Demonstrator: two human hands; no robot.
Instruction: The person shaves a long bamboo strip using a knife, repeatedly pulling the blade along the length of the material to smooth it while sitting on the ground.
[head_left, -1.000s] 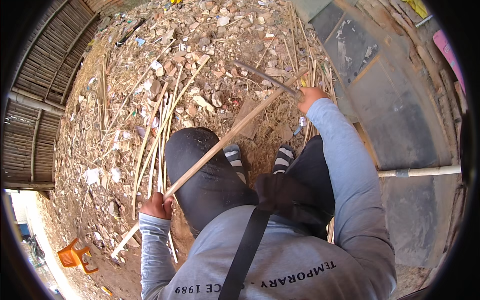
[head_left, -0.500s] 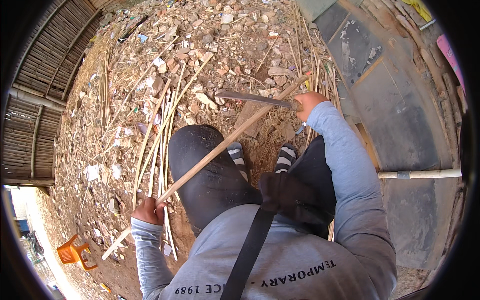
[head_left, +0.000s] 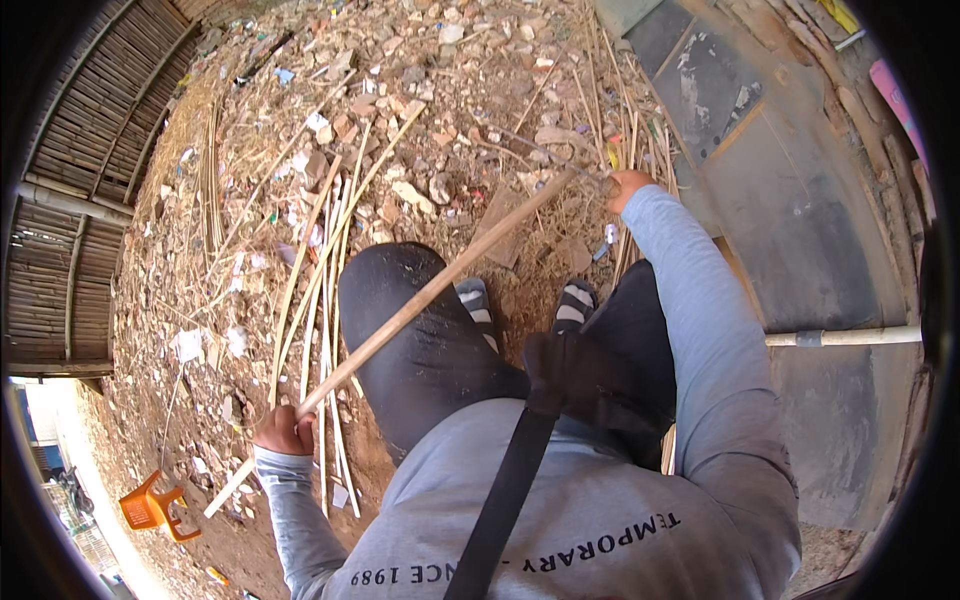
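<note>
A long pale split bamboo strip (head_left: pixel 430 304) lies slantwise across my left thigh, its lower end at the left and its upper end out in front. My left hand (head_left: pixel 284 430) is closed around it near the lower end. My right hand (head_left: pixel 630 188), reaching forward at the right, grips the handle of a machete (head_left: pixel 552 157). The blade points left and appears as a thin line, turned nearly edge-on. It lies close to the strip's upper end; whether the two touch, I cannot tell.
Several split strips (head_left: pixel 318 270) lie on the rubble-strewn ground beside my left leg, with more (head_left: pixel 640 130) at the far right. Dark panels (head_left: pixel 830 240) and a pale pole (head_left: pixel 850 337) flank my right side. An orange plastic chair (head_left: pixel 150 508) stands lower left, near a bamboo wall (head_left: pixel 75 190).
My right hand has moved slightly forward and right. The machete's blade has turned from broadside to nearly edge-on, its tip now farther forward. My left hand has shifted slightly left with the strip.
</note>
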